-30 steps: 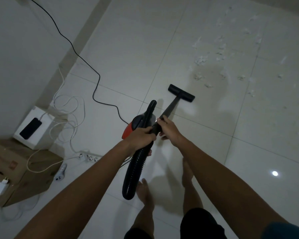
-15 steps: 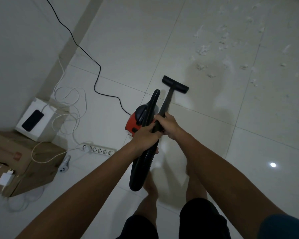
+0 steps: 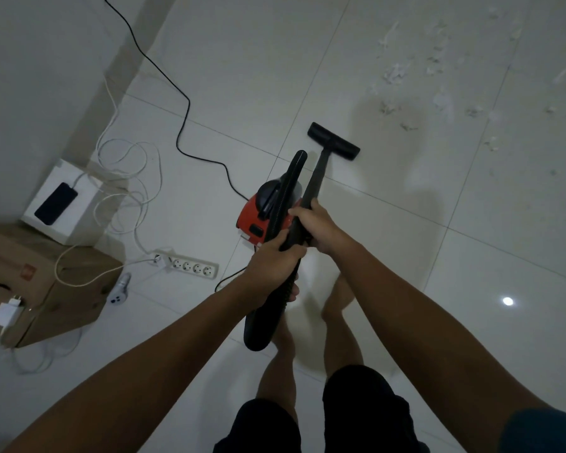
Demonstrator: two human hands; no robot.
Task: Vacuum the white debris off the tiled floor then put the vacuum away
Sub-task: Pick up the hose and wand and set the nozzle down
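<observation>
A small red and black vacuum (image 3: 255,217) sits on the pale tiled floor (image 3: 249,76) in front of my bare feet. My left hand (image 3: 272,261) is shut on its ribbed black hose (image 3: 283,197), which loops down past my wrist. My right hand (image 3: 317,225) is shut on the black wand (image 3: 317,174). The wand ends in a flat floor nozzle (image 3: 334,142) resting on the tiles. White debris (image 3: 396,71) lies scattered beyond the nozzle at the upper right.
A black power cord (image 3: 180,125) runs from the wall to the vacuum. A white power strip (image 3: 190,267), tangled white cables (image 3: 134,178), a white box with a phone (image 3: 58,202) and a cardboard box (image 3: 40,282) sit along the left wall.
The view has tilted down and shifted, so the vacuum, nozzle and debris sit lower and nearer. The nozzle has drawn back slightly from the debris. Both hands keep their grip.
</observation>
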